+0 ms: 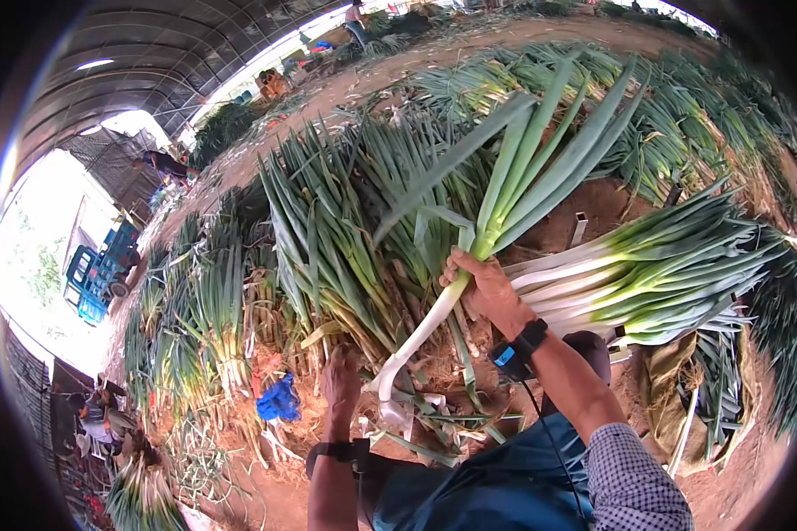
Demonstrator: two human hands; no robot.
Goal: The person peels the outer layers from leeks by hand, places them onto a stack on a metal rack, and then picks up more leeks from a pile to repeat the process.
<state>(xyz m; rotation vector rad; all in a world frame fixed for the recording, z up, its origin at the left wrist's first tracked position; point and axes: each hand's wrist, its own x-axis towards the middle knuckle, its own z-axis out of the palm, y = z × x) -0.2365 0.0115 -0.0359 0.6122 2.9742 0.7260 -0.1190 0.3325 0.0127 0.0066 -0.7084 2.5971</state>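
My right hand [485, 285] is closed around a leek [436, 317] at the place where its white shaft turns into green leaves. The leaves fan up and away from me, while the shaft slants down to the left and bends near its lower end. Low on the left, my left hand [341, 379] is beside that lower end, at the base of a bundle of unpeeled leeks [323, 239]. Its fingers are mostly hidden. To the right lies a stack of clean, white-stemmed leeks [655, 270].
Leek trimmings [443, 429] litter the soil by my legs. A blue plastic scrap [279, 398] lies on the left. More leeks [212, 310] stand in rows further left. A blue truck [97, 273] and a seated person [102, 420] are at the far left.
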